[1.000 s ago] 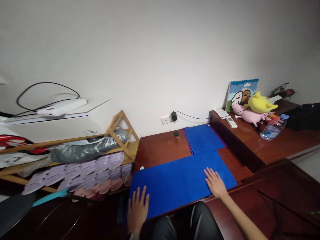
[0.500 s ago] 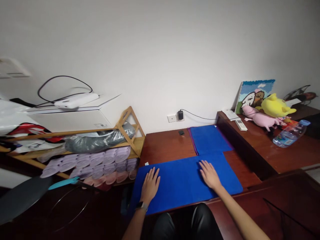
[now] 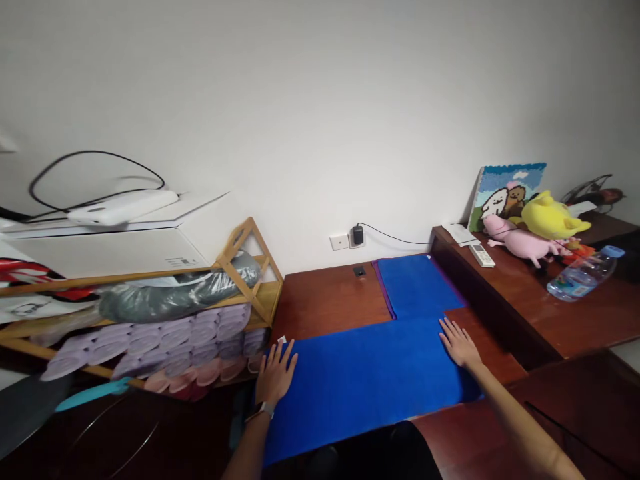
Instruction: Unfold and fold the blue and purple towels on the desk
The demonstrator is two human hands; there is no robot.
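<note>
A blue towel [image 3: 365,373] lies spread flat across the front of the brown wooden desk [image 3: 330,300]. My left hand [image 3: 276,375], with a watch on the wrist, rests palm down at the towel's left end, fingers stretched out. On the towel's right end lies my right hand [image 3: 460,345], also palm down with its fingers apart. Behind the towel, toward the wall, is a second blue cloth [image 3: 413,283] with a purple edge, partly overlapped by the front towel. A small white tag [image 3: 282,340] shows at the far left corner.
On the left stands a wooden rack [image 3: 250,267] with purple slippers [image 3: 185,340] and a white box [image 3: 110,250]. A raised ledge on the right bears a remote control [image 3: 481,255], plush toys [image 3: 547,217] and a plastic bottle [image 3: 585,273]. A black plug [image 3: 358,234] sits in the wall socket.
My hands have moved apart along the towel, the left one to its left end and the right one to its right end. The view has shifted slightly.
</note>
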